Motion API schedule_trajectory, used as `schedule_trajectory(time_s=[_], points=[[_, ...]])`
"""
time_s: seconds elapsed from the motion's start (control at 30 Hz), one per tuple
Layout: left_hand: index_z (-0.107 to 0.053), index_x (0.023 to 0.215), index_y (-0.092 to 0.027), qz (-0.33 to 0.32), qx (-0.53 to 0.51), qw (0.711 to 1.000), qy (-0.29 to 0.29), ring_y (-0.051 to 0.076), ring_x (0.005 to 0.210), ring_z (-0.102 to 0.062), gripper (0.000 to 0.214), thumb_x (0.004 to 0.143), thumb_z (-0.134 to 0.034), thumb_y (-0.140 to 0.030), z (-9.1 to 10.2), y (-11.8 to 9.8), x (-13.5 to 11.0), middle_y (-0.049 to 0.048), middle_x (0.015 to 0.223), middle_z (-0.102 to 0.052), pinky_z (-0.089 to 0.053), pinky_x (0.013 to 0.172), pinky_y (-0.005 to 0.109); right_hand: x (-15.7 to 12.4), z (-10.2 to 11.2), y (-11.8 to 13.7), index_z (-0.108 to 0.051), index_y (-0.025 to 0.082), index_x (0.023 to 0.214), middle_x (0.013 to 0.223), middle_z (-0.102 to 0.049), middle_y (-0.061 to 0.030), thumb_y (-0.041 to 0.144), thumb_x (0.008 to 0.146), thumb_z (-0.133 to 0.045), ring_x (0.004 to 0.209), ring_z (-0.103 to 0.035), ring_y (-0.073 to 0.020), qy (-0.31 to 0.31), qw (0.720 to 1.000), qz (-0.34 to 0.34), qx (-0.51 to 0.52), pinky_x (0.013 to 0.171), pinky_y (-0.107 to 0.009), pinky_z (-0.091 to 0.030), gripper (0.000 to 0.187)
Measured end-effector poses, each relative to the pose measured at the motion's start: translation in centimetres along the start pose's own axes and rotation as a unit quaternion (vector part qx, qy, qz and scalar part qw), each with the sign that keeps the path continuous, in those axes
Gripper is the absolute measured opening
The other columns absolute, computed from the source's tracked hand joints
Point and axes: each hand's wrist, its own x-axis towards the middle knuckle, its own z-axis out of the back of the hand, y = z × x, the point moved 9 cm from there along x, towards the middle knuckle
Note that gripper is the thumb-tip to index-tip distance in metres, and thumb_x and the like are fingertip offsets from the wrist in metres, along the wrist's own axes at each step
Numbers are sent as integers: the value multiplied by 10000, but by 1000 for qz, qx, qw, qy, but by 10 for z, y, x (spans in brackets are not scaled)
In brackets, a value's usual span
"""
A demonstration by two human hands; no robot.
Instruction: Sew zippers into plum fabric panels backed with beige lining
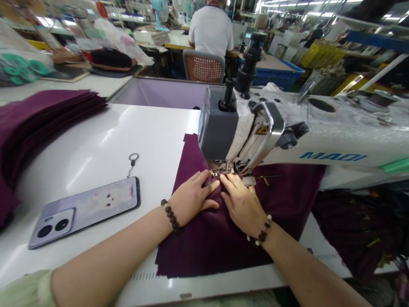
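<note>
A dark purple fabric panel point(211, 243) lies flat under the head of a sewing machine point(220, 123). My left hand point(194, 194) rests on the panel just left of the presser foot point(215, 174), fingers stretched out and flat. On the other side of the foot, my right hand point(239, 198) presses on the same cloth with its fingers spread. Both sets of fingertips are close to the needle area. A zipper with a gold pull point(266, 181) runs along the cloth right of my right hand. The needle itself is too small to make out.
Left on the table point(153, 140) lie a phone point(92, 209) with a ring strap and a stack of purple panels point(41, 123). Finished-looking purple pieces point(358, 230) hang at the right. Ahead, a person in white point(211, 30) sits on a chair point(204, 67).
</note>
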Motion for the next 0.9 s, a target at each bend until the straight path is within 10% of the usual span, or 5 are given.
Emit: schedule_trajectory(time_s=[0.9], points=[[-558,1153,-110,2,7,1000,-1,281,1025,-506,547,757,-538,-486,-5,8,8,172,1093,-514,-440,901,410,12,0,-3,-412,162,1266,1264,-491,-61,223,882,-373,1168,-416,-214,-3,1000,5,10,963,-423,-353,390]])
